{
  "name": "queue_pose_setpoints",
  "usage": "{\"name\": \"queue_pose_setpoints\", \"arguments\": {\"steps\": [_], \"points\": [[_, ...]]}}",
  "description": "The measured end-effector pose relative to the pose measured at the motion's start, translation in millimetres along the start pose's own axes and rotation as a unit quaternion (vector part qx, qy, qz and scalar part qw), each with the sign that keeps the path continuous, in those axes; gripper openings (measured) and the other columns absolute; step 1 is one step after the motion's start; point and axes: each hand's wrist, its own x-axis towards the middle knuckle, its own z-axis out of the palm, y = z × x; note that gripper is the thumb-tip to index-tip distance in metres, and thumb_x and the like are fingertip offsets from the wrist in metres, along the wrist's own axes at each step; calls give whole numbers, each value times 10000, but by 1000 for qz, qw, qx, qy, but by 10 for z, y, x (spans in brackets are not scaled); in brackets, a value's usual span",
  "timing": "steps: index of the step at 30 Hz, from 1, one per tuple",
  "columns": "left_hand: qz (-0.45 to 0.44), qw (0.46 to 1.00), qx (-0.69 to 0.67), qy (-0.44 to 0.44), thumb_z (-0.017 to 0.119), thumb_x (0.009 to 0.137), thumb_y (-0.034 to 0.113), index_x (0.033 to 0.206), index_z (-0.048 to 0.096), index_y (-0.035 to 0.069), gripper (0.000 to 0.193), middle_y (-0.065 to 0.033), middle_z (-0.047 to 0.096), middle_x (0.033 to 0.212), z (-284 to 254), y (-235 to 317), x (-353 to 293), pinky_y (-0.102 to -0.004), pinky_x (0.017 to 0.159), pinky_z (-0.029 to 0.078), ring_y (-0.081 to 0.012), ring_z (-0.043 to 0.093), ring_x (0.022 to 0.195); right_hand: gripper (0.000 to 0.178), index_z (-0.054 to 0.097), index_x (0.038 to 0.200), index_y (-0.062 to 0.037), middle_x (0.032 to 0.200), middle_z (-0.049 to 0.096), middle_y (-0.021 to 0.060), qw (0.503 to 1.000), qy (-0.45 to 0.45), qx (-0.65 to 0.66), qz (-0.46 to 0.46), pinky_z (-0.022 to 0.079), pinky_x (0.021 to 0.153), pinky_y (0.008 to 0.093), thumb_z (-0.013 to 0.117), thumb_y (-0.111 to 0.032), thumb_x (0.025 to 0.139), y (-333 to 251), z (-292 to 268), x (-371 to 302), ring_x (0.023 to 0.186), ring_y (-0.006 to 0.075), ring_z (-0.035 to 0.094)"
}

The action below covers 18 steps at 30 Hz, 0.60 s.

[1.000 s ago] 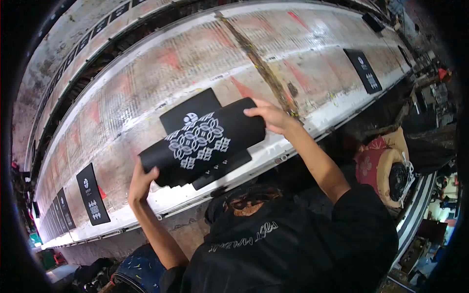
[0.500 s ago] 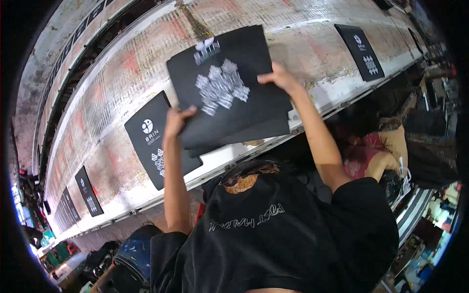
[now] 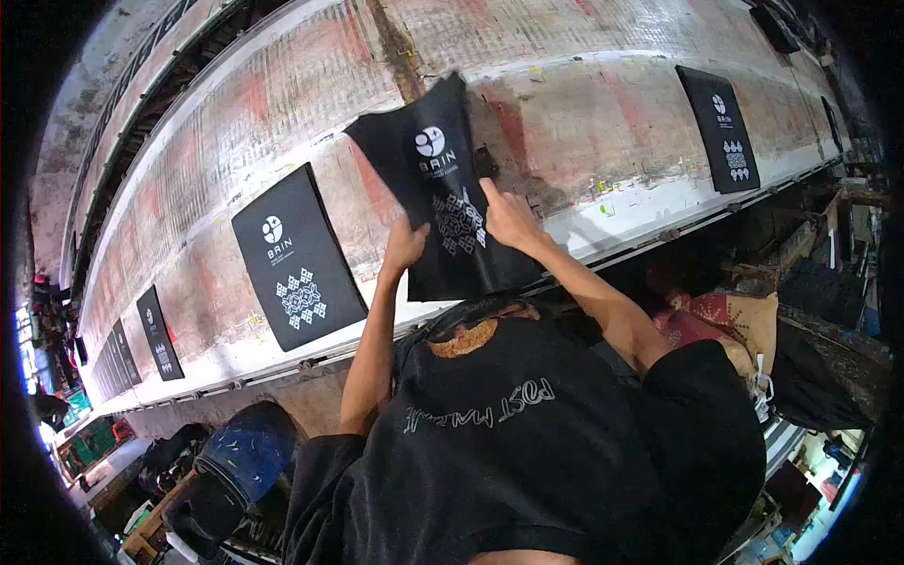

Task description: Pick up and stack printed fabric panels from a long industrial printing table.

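Observation:
A black printed fabric sheet (image 3: 450, 202) is held up in front of me, over the near edge of the long table. White prints, a round emblem above and a patterned motif below, face me. The sheet bows inward between my hands, its top corners flaring out. My left hand (image 3: 405, 245) grips its left side, thumb on the front. At the right side my right hand (image 3: 513, 221) pinches it, with the forefinger along the front. Fingers behind the sheet are hidden. Left of it lies a neat stack of like black sheets (image 3: 299, 259).
The long table (image 3: 584, 122) has a stained, red-streaked top and a white near border. More black printed sheets lie along it, one at the right (image 3: 718, 130) and another farther left (image 3: 160, 332). A blue-stained drum (image 3: 247, 452) stands below at left; patterned cloth (image 3: 730, 325) hangs at right.
My hands have come closer together, and the sheet, spread wide before, now bows narrower between them. The stack at the left, partly covered before, now shows fully. The view has shifted slightly.

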Motion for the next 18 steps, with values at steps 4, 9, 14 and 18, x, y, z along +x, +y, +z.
{"name": "queue_pose_setpoints", "arguments": {"steps": [4, 9, 14, 18], "points": [[58, 984, 68, 151, 543, 897, 54, 1124, 575, -66, 259, -217, 672, 963, -121, 447, 241, -369, 784, 481, -310, 645, 866, 364, 442, 1174, -10, 716, 603, 271, 991, 123, 40, -38, 437, 637, 563, 551, -62, 830, -216, -308, 52, 699, 480, 583], [37, 967, -158, 194, 736, 779, 66, 1061, 599, -42, 331, -97, 662, 939, -232, 621, 236, -294, 777, 487, -156, 607, 860, 375, 558, 1102, 15, 953, 629, 153, 918, 320, 221, -73, 452, 842, 373, 708, -110, 783, 76, -235, 247, 889, 317, 590], [5, 932, -233, 277, 737, 767, 44, 1025, 611, -33, 297, -47, 651, 890, -346, 595, 360, -240, 692, 476, -111, 584, 748, 295, 600, 1008, 35, 904, 634, 176, 905, 281, 312, 73, 456, 742, 377, 684, -203, 855, 65, -286, 401, 819, 286, 598], [54, 931, -205, 297, 742, 771, 55, 997, 627, -39, 271, -39, 646, 864, -340, 693, 272, -248, 719, 479, -117, 587, 749, 309, 624, 945, 57, 899, 672, 163, 941, 208, 251, 89, 468, 687, 373, 701, -224, 841, -314, -449, 317, 775, 217, 620]]}}
